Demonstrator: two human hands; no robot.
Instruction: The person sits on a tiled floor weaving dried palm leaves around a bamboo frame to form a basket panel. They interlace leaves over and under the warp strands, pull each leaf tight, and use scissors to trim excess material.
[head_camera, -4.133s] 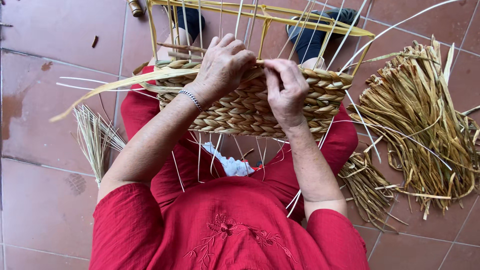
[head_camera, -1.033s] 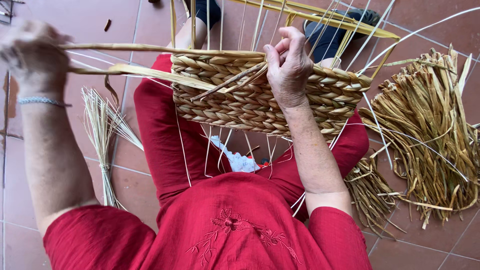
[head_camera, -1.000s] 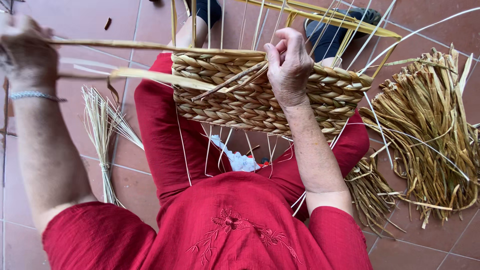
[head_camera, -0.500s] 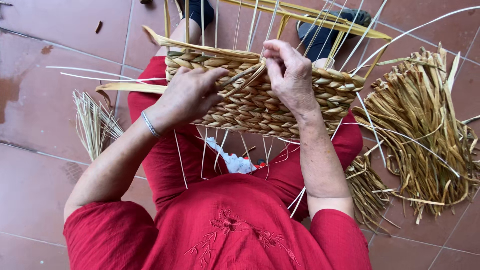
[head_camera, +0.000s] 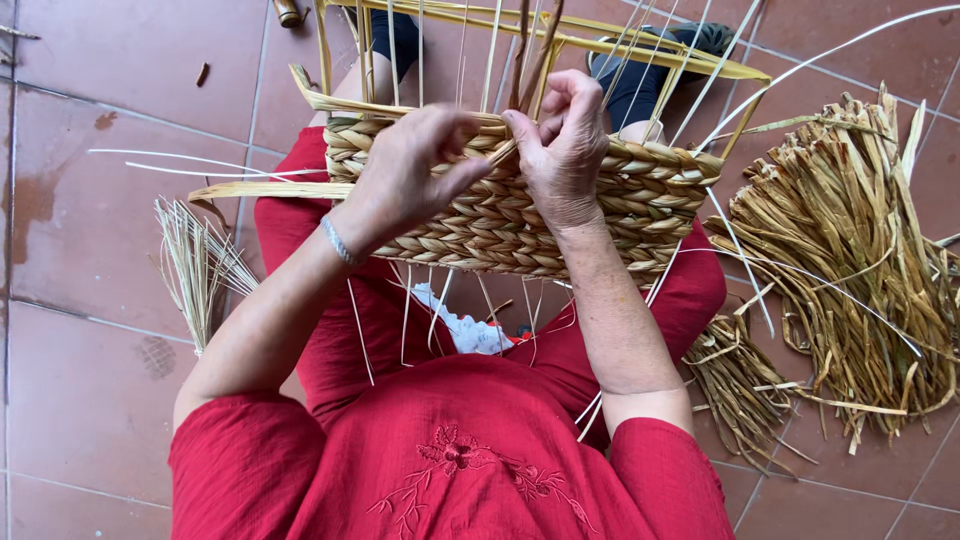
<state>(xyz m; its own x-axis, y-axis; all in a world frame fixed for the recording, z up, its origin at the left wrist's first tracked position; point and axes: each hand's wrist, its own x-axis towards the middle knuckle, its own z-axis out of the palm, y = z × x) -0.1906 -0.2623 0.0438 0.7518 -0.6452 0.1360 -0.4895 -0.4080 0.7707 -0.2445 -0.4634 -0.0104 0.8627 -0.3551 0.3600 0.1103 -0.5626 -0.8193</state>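
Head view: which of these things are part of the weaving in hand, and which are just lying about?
In hand:
woven basket
left hand and right hand at its rim
flat straw strand
upright stakes

Lying about:
big straw pile
small straw bundle
white cloth
tiled floor

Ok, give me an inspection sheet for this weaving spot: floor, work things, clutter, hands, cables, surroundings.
Surface: reddish tiled floor, stained at left.
Job's things: half-woven basket on the lap, upright stakes rising from its rim; loose flat strand trailing left.
Clutter: straw pile at right; small straw bundle at left; white cloth under the basket.
Grippers: left hand and right hand both pinching strands at the rim.
Cables: nothing seen.
Surroundings: dark shoes beyond the basket.
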